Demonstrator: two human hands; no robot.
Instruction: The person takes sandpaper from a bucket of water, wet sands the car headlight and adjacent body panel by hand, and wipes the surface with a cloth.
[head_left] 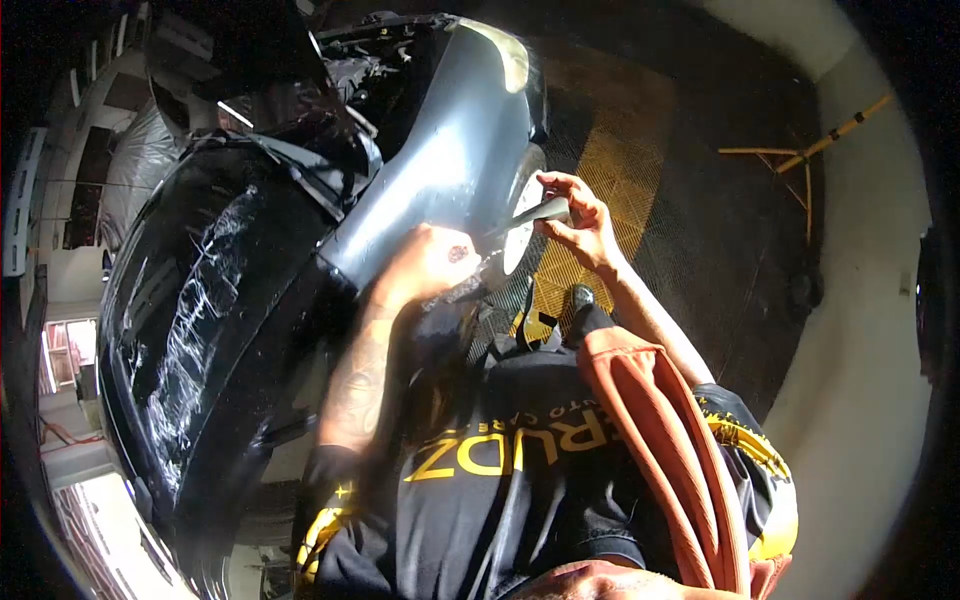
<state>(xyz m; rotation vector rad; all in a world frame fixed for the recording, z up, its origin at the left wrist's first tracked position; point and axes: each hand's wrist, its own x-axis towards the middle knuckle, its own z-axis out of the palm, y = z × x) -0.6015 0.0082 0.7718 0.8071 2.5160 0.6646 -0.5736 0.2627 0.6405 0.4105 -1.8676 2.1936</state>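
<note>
My left hand (432, 262) is closed against the lower edge of the grey car fender (440, 150). Its fingers curl under, so whatever they grip is hidden. To the right, my right hand (585, 222) pinches a grey, tapered strip-like piece (545, 212) between thumb and fingers. The narrow end of that piece points toward my left hand; I cannot tell whether they touch. Behind it shows a pale, oval wheel (520, 225), partly covered by the fingers.
Black plastic film (200, 300) covers the car body on the left. A yellow stand (800, 160) stands by the pale wall (870, 300) at right. Black and yellow grid tiles (610, 170) make up the floor. An orange-brown cloth (660, 420) hangs over my shoulder.
</note>
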